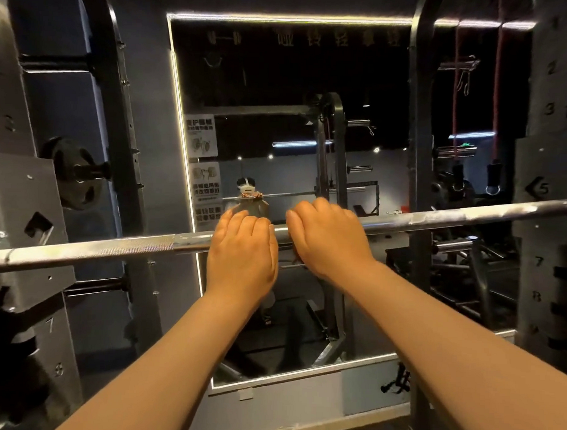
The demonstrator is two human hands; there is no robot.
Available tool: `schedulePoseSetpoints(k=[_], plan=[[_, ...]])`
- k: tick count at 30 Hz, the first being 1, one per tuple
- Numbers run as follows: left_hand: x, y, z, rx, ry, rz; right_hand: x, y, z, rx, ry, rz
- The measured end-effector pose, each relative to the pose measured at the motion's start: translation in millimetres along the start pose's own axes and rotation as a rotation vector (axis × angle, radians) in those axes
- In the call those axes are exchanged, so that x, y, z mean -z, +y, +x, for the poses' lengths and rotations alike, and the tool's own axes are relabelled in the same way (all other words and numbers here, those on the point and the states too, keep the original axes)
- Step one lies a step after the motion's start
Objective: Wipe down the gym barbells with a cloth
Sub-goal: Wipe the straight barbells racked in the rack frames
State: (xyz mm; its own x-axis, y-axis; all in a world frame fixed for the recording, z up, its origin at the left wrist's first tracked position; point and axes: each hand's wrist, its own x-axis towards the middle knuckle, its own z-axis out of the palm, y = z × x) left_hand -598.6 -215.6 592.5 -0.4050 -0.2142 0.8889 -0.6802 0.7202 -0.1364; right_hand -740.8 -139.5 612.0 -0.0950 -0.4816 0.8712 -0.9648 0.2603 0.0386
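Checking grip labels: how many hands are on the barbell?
2. The left hand and right hand sit side by side at the middle of the barbell, fingers curled over it. No others visible.

Bar (97, 249) silver, cross-hatched with fine knurling toward 9 o'clock, smeared chalk-white toward 3 o'clock; plate (73, 172) at 9 o'clock black; rack (118, 112) dark grey; wall (54, 110) slate blue; light strip (282, 19) at 12 o'clock yellowish white; straps (497, 93) at 1 o'clock red; posters (201, 134) white with black characters; post (545, 224) at 3 o'clock grey, numbered in black.
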Motion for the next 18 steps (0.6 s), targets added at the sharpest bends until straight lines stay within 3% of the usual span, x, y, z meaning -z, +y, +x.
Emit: schedulePoseSetpoints(k=[4,9,12,15,18], plan=[[0.2,0.1,-1.2,-0.003,0.011,-0.006,-12.3,-13.0,-16.9,-0.074,0.103,0.095],[2.1,0.1,-1.8,-0.007,0.031,-0.024,-14.7,9.3,-31.9,0.121,0.134,0.067],[2.9,-3.3,-1.6,-0.01,0.018,-0.018,1.7,42.7,-11.6,-0.009,0.024,0.022],[2.9,-2.6,-1.4,-0.001,-0.035,-0.003,-0.8,59.3,-18.4,-0.248,0.113,0.045],[2.0,6.7,2.3,0.068,-0.067,-0.003,-9.0,30.7,-26.8,-0.246,0.154,0.112]])
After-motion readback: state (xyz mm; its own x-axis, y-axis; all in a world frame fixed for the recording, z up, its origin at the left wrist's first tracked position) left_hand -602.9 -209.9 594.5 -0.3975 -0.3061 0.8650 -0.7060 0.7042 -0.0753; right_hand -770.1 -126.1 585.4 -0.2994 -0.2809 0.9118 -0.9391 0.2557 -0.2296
